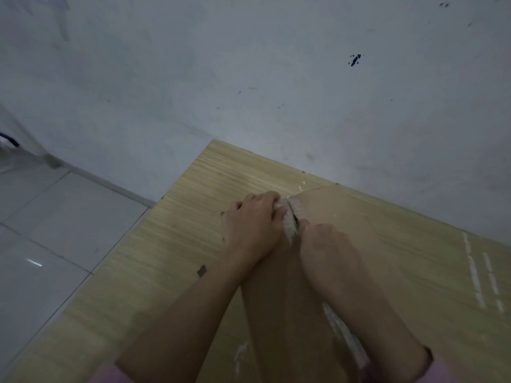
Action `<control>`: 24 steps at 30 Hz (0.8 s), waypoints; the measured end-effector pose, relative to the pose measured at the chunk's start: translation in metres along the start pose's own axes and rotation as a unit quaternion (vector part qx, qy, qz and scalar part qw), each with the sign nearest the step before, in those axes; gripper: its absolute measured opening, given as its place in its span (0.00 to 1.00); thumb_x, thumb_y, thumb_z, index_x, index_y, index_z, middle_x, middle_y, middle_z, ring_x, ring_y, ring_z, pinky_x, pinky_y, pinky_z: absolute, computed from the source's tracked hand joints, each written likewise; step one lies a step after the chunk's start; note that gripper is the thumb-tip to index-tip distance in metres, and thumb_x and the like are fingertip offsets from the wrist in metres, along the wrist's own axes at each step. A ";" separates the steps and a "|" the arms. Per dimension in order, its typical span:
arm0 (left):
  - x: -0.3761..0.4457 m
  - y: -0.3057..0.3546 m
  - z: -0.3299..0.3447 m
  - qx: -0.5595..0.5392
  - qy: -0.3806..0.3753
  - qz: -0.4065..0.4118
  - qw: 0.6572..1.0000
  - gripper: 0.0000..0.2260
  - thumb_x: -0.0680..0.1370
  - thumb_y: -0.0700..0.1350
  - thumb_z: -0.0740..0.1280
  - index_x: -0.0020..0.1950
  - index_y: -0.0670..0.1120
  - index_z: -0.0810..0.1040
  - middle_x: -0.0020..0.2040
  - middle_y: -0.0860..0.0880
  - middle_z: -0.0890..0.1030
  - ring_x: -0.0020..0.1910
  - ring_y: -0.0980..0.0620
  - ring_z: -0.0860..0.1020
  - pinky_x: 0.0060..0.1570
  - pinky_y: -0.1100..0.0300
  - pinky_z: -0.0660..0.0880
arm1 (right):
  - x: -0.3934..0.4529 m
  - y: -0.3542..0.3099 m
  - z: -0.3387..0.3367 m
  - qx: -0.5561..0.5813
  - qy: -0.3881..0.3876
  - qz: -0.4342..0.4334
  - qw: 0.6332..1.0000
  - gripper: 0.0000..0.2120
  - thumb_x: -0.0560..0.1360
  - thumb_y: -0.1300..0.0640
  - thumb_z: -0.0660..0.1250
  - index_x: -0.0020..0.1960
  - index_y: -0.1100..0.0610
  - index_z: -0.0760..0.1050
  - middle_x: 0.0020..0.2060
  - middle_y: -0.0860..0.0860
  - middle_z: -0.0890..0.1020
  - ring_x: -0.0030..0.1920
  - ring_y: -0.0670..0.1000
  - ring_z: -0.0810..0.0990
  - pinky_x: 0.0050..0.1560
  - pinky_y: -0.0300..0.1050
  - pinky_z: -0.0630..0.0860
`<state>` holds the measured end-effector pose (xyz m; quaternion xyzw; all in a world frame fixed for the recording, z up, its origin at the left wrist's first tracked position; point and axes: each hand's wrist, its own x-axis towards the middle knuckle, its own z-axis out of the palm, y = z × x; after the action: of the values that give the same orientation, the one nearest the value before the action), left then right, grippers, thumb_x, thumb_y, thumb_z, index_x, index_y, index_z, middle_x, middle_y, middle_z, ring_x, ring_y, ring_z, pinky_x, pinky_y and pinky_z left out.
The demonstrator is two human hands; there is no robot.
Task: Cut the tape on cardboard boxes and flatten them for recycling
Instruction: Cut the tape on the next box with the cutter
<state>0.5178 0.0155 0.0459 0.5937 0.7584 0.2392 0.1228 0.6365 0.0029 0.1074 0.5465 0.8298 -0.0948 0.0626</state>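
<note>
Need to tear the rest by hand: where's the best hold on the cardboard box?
Hold the cardboard box at the torn whitish edges either side of the split, as the left hand and right hand do now. Come from the near side; the far end sits close to the wall.

this looks like a plain room in a home or a small storeroom, though which of the two cannot be told. a pale, scuffed painted wall [249, 78] fills the upper part of the view, marked with small dark specks and one blue paint spot [354, 60]. below it on the left lies a floor of glossy white tiles [55, 230] with grey grout lines, one tile catching a streak of light. a desk [179, 230] with a light wood-grain laminate top stands pushed against the wall, its surface chipped and dotted with white smears.
</note>
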 end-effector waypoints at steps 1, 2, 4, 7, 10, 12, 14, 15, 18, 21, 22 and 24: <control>0.000 0.000 0.000 0.001 0.000 0.002 1.000 0.14 0.81 0.53 0.57 0.64 0.52 0.72 0.60 0.53 0.77 0.61 0.53 0.71 0.58 0.56 0.60 | -0.005 0.002 0.001 0.005 0.002 0.004 1.000 0.17 0.82 0.59 0.46 0.69 0.55 0.61 0.58 0.56 0.72 0.59 0.58 0.74 0.47 0.44 0.66; 0.000 0.000 0.000 0.001 0.000 0.002 1.000 0.14 0.81 0.53 0.57 0.64 0.52 0.71 0.60 0.52 0.77 0.61 0.53 0.71 0.58 0.56 0.60 | -0.010 0.004 0.003 0.009 0.001 0.008 1.000 0.17 0.82 0.59 0.46 0.69 0.55 0.61 0.58 0.56 0.72 0.59 0.59 0.74 0.49 0.45 0.68; 0.000 0.001 0.000 -0.002 0.000 0.000 1.000 0.14 0.81 0.52 0.57 0.64 0.52 0.71 0.60 0.52 0.77 0.61 0.52 0.71 0.58 0.56 0.59 | -0.018 0.007 0.005 0.010 -0.006 0.010 1.000 0.16 0.82 0.59 0.46 0.69 0.55 0.61 0.58 0.56 0.73 0.58 0.59 0.74 0.51 0.47 0.70; 0.001 0.000 0.001 0.000 0.002 0.000 1.000 0.14 0.81 0.53 0.57 0.65 0.52 0.71 0.61 0.51 0.76 0.62 0.51 0.70 0.59 0.55 0.59 | -0.032 0.013 0.007 0.019 -0.009 0.015 1.000 0.16 0.81 0.60 0.48 0.67 0.55 0.61 0.55 0.56 0.73 0.57 0.59 0.75 0.50 0.48 0.71; 0.001 0.000 0.002 0.004 0.004 -0.001 1.000 0.15 0.80 0.53 0.58 0.65 0.52 0.71 0.61 0.50 0.77 0.63 0.50 0.70 0.60 0.54 0.59 | -0.051 0.018 0.010 0.021 -0.015 0.019 0.999 0.16 0.81 0.60 0.48 0.68 0.54 0.61 0.55 0.55 0.73 0.57 0.59 0.75 0.51 0.48 0.71; 0.001 -0.001 0.003 0.004 0.005 0.000 1.000 0.15 0.80 0.53 0.58 0.65 0.52 0.72 0.60 0.49 0.77 0.62 0.50 0.70 0.60 0.53 0.59 | -0.063 0.022 0.012 0.021 -0.021 0.026 0.999 0.17 0.82 0.59 0.48 0.69 0.54 0.60 0.56 0.55 0.72 0.57 0.59 0.74 0.52 0.47 0.71; 0.001 -0.001 0.003 0.008 0.006 0.000 1.000 0.15 0.80 0.53 0.58 0.64 0.51 0.72 0.60 0.48 0.78 0.62 0.49 0.71 0.61 0.52 0.59 | -0.076 0.027 0.015 0.017 -0.031 0.033 0.999 0.18 0.81 0.59 0.49 0.71 0.53 0.59 0.57 0.55 0.73 0.58 0.58 0.75 0.51 0.47 0.71; 0.001 -0.001 0.003 0.009 0.009 0.002 1.000 0.15 0.80 0.53 0.57 0.64 0.51 0.72 0.59 0.48 0.78 0.62 0.48 0.71 0.62 0.52 0.59 | -0.083 0.029 0.017 0.013 -0.034 0.033 0.999 0.18 0.81 0.59 0.49 0.71 0.53 0.58 0.57 0.55 0.73 0.57 0.58 0.75 0.51 0.47 0.71; 0.002 -0.002 0.005 0.017 0.014 0.002 1.000 0.15 0.80 0.54 0.57 0.64 0.51 0.73 0.59 0.46 0.78 0.61 0.46 0.72 0.62 0.52 0.60 | -0.111 0.035 0.021 0.007 -0.045 0.031 0.999 0.19 0.82 0.58 0.49 0.72 0.52 0.56 0.57 0.54 0.72 0.57 0.57 0.75 0.48 0.46 0.69; 0.005 -0.006 0.007 0.001 0.018 0.005 1.000 0.16 0.78 0.55 0.60 0.64 0.51 0.73 0.60 0.46 0.78 0.61 0.44 0.73 0.62 0.51 0.62 | -0.141 0.041 0.022 -0.004 -0.055 0.040 0.998 0.20 0.81 0.59 0.48 0.73 0.51 0.54 0.57 0.53 0.71 0.57 0.56 0.75 0.50 0.46 0.69; 0.005 -0.006 0.006 -0.017 0.033 0.011 0.999 0.18 0.77 0.55 0.62 0.64 0.50 0.73 0.60 0.46 0.78 0.61 0.44 0.73 0.63 0.51 0.63 | -0.148 0.041 0.023 -0.007 -0.059 0.044 0.997 0.21 0.81 0.59 0.48 0.73 0.51 0.53 0.57 0.53 0.71 0.58 0.56 0.74 0.50 0.46 0.70; -0.007 0.000 -0.001 -0.059 0.071 0.043 0.995 0.22 0.74 0.54 0.65 0.66 0.47 0.72 0.62 0.47 0.77 0.62 0.44 0.73 0.64 0.49 0.64 | -0.156 0.041 0.027 -0.003 -0.059 0.053 0.997 0.23 0.81 0.60 0.47 0.75 0.51 0.50 0.59 0.54 0.70 0.58 0.56 0.74 0.50 0.47 0.69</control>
<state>0.5188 0.0089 0.0462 0.5992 0.7235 0.3301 0.0929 0.7359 -0.1272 0.1094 0.5827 0.7949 -0.1212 0.1181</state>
